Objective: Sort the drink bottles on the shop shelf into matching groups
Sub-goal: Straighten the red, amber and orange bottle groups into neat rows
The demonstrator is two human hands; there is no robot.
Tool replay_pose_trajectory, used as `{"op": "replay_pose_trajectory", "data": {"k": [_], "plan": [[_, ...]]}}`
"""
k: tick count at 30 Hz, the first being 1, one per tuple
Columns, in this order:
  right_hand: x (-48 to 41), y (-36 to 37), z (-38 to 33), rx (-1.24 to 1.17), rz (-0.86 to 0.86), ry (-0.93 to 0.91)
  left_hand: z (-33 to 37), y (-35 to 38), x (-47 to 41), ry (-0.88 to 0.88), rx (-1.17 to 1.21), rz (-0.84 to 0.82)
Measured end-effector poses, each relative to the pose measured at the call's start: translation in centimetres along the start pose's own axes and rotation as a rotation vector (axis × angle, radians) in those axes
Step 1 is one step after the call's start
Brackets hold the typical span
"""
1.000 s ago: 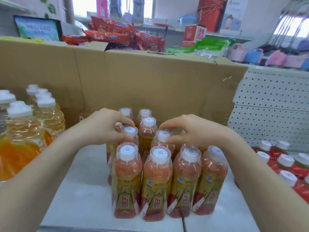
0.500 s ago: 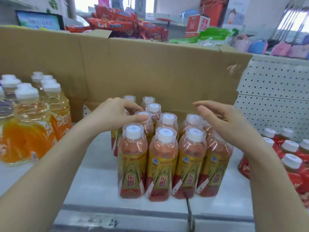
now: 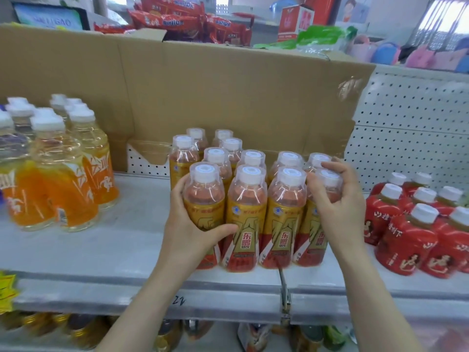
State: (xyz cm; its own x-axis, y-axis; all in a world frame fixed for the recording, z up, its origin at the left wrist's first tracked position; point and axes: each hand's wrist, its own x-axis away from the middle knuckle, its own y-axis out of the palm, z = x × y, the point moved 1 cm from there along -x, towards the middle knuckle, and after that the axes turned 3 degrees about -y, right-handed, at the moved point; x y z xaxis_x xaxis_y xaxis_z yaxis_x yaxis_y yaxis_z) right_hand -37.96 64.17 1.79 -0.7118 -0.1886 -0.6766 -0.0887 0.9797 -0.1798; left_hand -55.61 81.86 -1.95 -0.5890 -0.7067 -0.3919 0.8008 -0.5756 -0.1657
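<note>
Shop shelf seen from the worker's head. A brown cardboard sheet (image 3: 228,97) stands along the back, with a white perforated back panel (image 3: 411,138) to its right; the pale shelf (image 3: 101,250) runs the width of the view. Three groups stand on it, well apart: orange drink bottles (image 3: 63,189) at the left, red-wrapped bottles (image 3: 406,240) at the right, and the gold-labelled bottles (image 3: 250,212) at centre, packed touching in rows from near the front edge back towards the cardboard. The left hand (image 3: 190,232) grips the front-left bottle (image 3: 204,196) at label height, thumb across the front and fingers behind; the right hand (image 3: 337,209) is curled round the shoulder of the front-right bottle (image 3: 313,237), fingertips near its white cap (image 3: 329,177). Handling, as a judgement: the bottles look full, so fairly heavy for their size; the clear plastic is probably stiff at the shoulder and more yielding at the waist; the glossy sleeve may be slippery; tall and narrow, they could topple in a chain if pushed at the cap. Hold is best taken low on the body, or the block squeezed from both flanks and slid rather than lifted.
</note>
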Motion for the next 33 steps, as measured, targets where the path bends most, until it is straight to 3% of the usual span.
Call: {"op": "replay_pose_trajectory", "data": {"k": [6, 13, 19, 22, 24, 27, 29, 33], "plan": [[0.3, 0.6, 0.1, -0.015, 0.053, 0.001, -0.7, 0.8, 0.8, 0.016, 0.069, 0.094], [-0.1, 0.7, 0.8, -0.012, 0.072, -0.032, -1.7, 0.9, 1.5, 0.133, -0.208, 0.031], [-0.7, 0.3, 0.3, 0.002, 0.075, -0.028, -1.4, 0.1, 1.1, 0.084, -0.176, -0.009], [-3.8, -1.2, -1.2, 0.059, 0.055, -0.070, 0.2, -2.0, -1.2, 0.176, -0.168, 0.097], [-7.1, -1.2, -2.4, 0.081, -0.099, -0.081, 1.8, -3.4, -4.8, 0.281, -0.255, 0.185], [-11.9, 1.2, -4.2, 0.254, -0.544, -0.148, 4.6, -4.9, -11.1, 0.280, -0.462, 0.214], [-14.4, 3.8, -5.1, 0.390, -0.790, -0.225, 6.0, -5.6, -14.4, 0.155, -0.642, 0.113], [-16.8, 9.7, -6.5, 0.610, -1.182, -0.351, 7.1, -6.0, -17.6, -0.120, -0.968, -0.265]]}}
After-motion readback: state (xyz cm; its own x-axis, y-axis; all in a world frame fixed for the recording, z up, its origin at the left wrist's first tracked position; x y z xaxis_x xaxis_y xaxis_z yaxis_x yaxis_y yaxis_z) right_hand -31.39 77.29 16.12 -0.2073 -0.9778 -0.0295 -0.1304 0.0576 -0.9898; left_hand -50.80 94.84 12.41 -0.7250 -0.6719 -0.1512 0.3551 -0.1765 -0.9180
